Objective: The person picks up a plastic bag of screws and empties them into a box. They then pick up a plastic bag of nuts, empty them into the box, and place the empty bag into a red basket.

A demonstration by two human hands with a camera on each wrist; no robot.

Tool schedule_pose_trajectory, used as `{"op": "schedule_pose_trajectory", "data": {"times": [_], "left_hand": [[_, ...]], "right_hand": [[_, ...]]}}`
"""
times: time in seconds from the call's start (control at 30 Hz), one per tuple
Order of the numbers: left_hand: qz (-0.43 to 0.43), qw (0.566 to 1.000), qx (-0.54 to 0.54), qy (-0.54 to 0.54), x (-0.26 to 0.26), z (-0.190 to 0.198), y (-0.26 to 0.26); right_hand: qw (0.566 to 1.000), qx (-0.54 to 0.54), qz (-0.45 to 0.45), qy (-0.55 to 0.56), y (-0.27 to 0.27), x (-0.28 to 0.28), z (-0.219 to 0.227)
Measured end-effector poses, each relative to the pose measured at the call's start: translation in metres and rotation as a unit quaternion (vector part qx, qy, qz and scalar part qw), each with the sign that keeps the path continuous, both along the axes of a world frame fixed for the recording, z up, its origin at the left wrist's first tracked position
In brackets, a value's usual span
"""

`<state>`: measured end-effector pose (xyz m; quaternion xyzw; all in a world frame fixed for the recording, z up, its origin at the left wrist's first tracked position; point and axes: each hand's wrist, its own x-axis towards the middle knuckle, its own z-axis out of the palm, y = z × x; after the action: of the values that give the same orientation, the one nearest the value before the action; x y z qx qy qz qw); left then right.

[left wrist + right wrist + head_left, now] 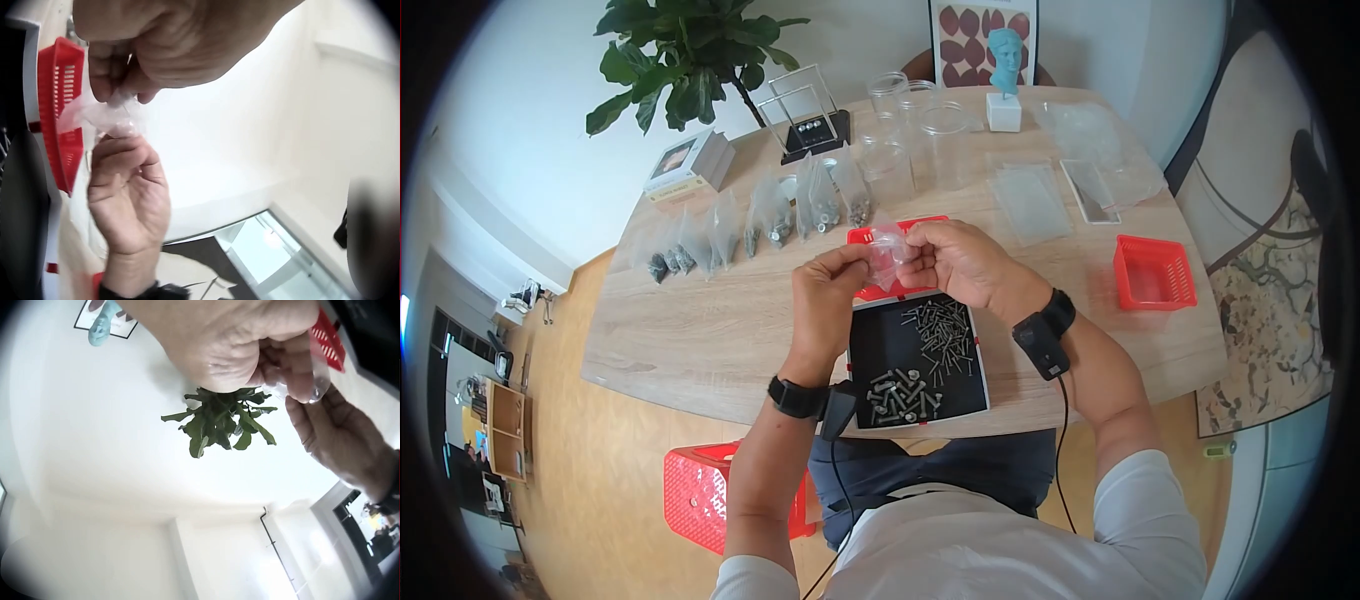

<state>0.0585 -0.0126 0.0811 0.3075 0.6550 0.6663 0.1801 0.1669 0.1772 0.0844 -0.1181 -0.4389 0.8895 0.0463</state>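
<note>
Both hands meet over the near side of a red basket [920, 222], with a clear plastic bag [887, 255] stretched between them. My left hand [825, 300] pinches one side of the bag between thumb and fingers. On the other side, my right hand [970, 265] pinches it with curled fingers. In the left wrist view the crumpled bag [112, 117] shows between the two sets of fingertips. Just below the hands lies a black-lined tray [880, 335] holding a heap of thin screws [945, 330] and a group of thicker bolts [903, 395].
Several filled bags [775, 215] stand in a row at the back left. Behind are clear jars [948, 150], a Newton's cradle [815, 130], books [690, 165] and a blue bust [1005, 65]. Flat clear bags [1032, 203] and another red basket [1155, 275] lie to the right.
</note>
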Motion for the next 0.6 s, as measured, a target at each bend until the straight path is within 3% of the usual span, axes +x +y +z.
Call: {"op": "schedule_pose_trajectory", "data": {"times": [0.03,0.07,0.13,0.23,0.27,0.33,0.37,0.43,0.57,0.6], "left_hand": [[-0.021,0.992,0.072,-0.105,-0.002,0.001,0.001],[-0.021,0.992,0.072,-0.106,-0.005,0.004,0.001],[-0.093,0.934,0.184,-0.293,-0.009,0.012,-0.001],[-0.124,0.913,0.225,-0.318,-0.013,0.005,0.001],[-0.124,0.913,0.224,-0.318,-0.013,0.002,0.002],[-0.094,0.959,0.166,-0.211,-0.014,-0.002,0.004],[-0.094,0.959,0.166,-0.212,-0.014,-0.002,0.004],[-0.071,0.979,0.126,-0.143,-0.015,0.0,0.003],[-0.064,0.992,0.08,-0.079,-0.012,0.009,0.006],[-0.059,0.994,0.071,-0.051,-0.012,0.011,0.006]], "right_hand": [[1.0,0.016,0.009,-0.02,0.002,-0.001,-0.004],[1.0,0.016,0.01,-0.022,0.003,-0.003,-0.007],[0.999,0.011,0.004,-0.035,0.003,-0.006,-0.013],[1.0,0.02,0.016,-0.014,0.0,-0.007,-0.015],[1.0,0.019,0.016,-0.015,0.0,-0.01,-0.018],[0.956,0.28,-0.055,0.068,-0.001,-0.015,-0.019],[0.956,0.281,-0.054,0.068,-0.004,-0.013,-0.015],[0.874,0.45,-0.115,0.144,-0.012,-0.003,-0.003],[0.86,0.491,-0.095,0.097,-0.013,0.001,0.004],[0.844,0.507,-0.141,0.102,-0.014,0.0,0.0]]}}
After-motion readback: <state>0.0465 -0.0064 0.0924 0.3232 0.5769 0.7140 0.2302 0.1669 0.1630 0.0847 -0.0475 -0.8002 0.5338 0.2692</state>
